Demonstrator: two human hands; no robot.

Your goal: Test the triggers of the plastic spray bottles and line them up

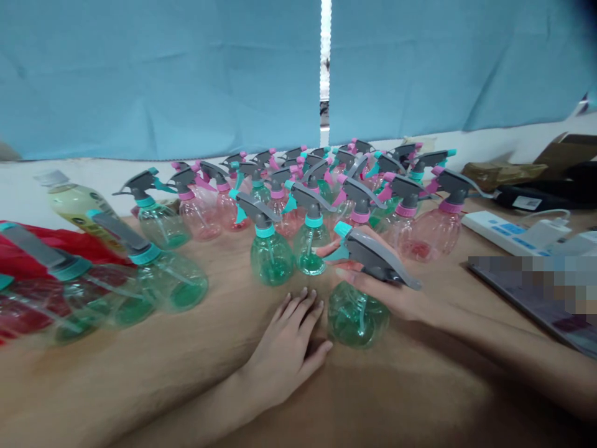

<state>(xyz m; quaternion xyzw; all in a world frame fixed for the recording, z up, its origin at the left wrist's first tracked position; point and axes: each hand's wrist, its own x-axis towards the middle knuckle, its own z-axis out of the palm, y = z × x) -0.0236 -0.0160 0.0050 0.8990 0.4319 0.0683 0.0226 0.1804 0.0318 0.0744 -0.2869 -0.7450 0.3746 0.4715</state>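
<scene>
My right hand (387, 292) is wrapped round the neck of a green spray bottle (358, 320), below its grey head and teal trigger. That bottle is upright, at or just above the table; I cannot tell which. Beside it, my left hand (293, 345) lies flat on the wooden table (224, 348) with its fingers stretched out and nothing in them. Just beyond my hands stand two more green spray bottles, a left one (272, 258) and a right one (311, 246). Behind them are several pink and green spray bottles, among them a pink one (436, 230) at the right.
Several green spray bottles (181, 289) stand at the left, near a red plastic bag (69, 239) and a drink bottle (86, 205). On the right are a white power strip (501, 230), a dark flat device (517, 298) and a black object (527, 196). Blue cloth (186, 74) hangs behind.
</scene>
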